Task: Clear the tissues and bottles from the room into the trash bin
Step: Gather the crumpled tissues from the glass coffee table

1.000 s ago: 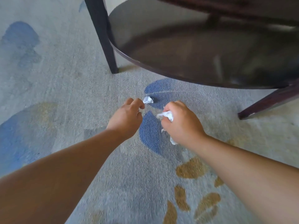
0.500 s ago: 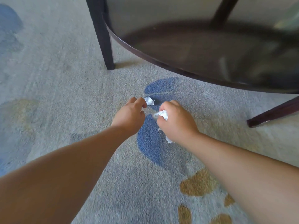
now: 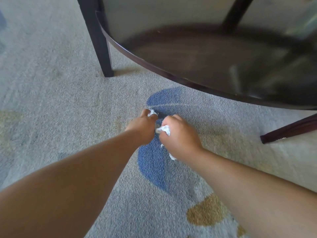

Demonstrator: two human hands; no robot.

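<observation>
Left hand (image 3: 143,128) is pinching a tissue scrap (image 3: 152,112) on the carpet (image 3: 51,100); right hand (image 3: 181,137) is clutching a wad (image 3: 164,129). Gripping fully before lifting seems wise.

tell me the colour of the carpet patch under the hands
Blue patch on grey carpet, clearest in the head view.

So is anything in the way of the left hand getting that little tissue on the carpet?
Nothing visible. The left hand pinches the little tissue on the carpet. The right hand beside it holds a crumpled tissue, and the dark table stands farther back.
</observation>
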